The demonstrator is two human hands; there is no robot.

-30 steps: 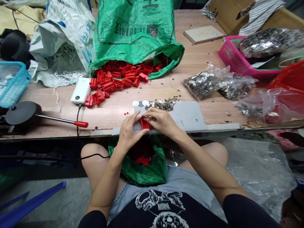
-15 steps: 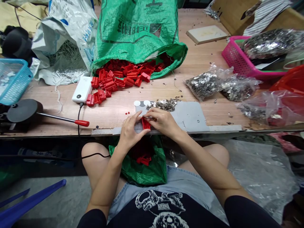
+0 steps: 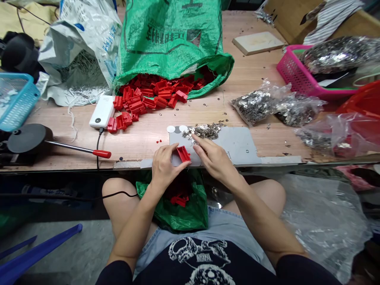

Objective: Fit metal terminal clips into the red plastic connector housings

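On the left, the white bag [image 3: 89, 23] has blue writing, too small for you to read. Next, the green bag [image 3: 172, 51] has dark letters on it. Your left hand [image 3: 163, 164] is closed around a red box [image 3: 184, 154], at the near edge of the surface [image 3: 142, 138]. Your right hand [image 3: 213, 156] is partly open, its pointing finger at the shiny bits [image 3: 208, 130].

The wooden counter [image 3: 142, 138] bore a grey mat [image 3: 242, 144], small metal pieces [image 3: 206, 131], a white power bank [image 3: 102, 111] and red plastic parts [image 3: 136, 105]
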